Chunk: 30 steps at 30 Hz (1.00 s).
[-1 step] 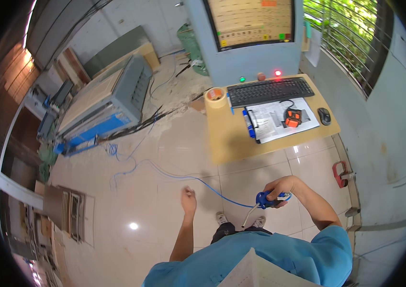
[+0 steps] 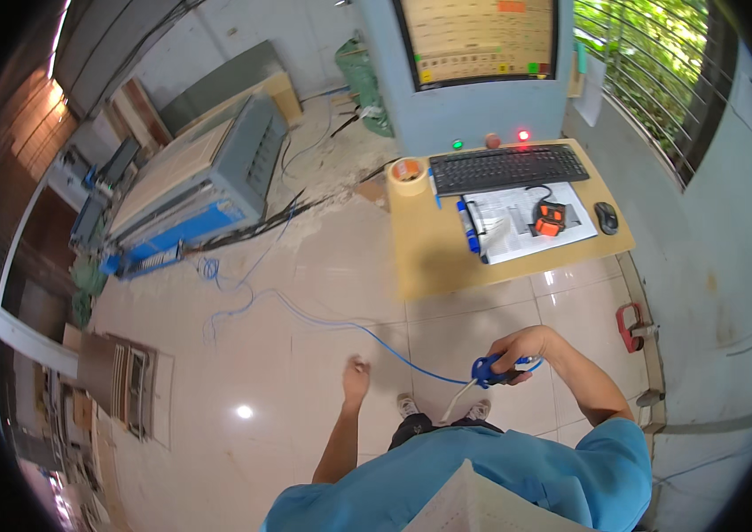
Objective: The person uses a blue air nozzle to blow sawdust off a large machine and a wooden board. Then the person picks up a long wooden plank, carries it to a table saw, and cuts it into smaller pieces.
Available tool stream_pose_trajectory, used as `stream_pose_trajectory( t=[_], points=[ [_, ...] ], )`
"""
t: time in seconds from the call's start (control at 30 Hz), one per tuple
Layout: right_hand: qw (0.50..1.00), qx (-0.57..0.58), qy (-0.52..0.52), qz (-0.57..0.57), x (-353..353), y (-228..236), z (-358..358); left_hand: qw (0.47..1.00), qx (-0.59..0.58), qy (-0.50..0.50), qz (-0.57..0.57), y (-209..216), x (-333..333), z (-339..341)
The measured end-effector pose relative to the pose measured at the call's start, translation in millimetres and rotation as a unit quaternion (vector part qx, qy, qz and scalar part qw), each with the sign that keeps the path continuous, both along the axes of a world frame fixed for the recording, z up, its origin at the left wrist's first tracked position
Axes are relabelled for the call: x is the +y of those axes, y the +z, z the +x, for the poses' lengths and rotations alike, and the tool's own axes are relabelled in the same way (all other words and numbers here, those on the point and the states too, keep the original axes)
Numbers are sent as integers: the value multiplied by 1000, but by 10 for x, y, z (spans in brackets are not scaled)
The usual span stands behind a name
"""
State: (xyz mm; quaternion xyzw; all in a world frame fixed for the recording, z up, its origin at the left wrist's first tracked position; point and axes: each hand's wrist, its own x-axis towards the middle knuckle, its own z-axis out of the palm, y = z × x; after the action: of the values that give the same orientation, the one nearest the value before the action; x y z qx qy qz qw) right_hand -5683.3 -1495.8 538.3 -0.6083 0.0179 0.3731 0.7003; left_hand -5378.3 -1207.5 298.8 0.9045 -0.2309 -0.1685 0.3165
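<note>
A blue air gun (image 2: 485,371) is gripped by the right hand (image 2: 520,348), nearer than the table (image 2: 425,270). Whether the left hand (image 2: 356,381) is closed cannot be told.

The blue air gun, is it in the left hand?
No, the blue air gun is held in the right hand, while the left hand is apart from it.

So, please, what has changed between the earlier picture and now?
The view shifted slightly, so the desk appears a little further right. The left hand moved slightly down and right. Nothing was visibly taken or let go; the right hand still holds the blue air gun.
</note>
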Motion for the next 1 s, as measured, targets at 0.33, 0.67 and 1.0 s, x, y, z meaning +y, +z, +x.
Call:
stream_pose_trajectory(
  t=[0.33, 0.67, 1.0],
  points=[
    [991, 63, 97, -62, 692, -112, 1131, 916, 241, -184, 263, -1302, 1516, -710],
    [821, -61, 189, -536, 1872, -1667, 2583, 932, 233, -157, 229, -1036, 1829, -250],
    [914, 193, 273, -229, 1188, -1245, 2788, 941, 291, 21, 170, -1490, 2891, -335]
  ],
)
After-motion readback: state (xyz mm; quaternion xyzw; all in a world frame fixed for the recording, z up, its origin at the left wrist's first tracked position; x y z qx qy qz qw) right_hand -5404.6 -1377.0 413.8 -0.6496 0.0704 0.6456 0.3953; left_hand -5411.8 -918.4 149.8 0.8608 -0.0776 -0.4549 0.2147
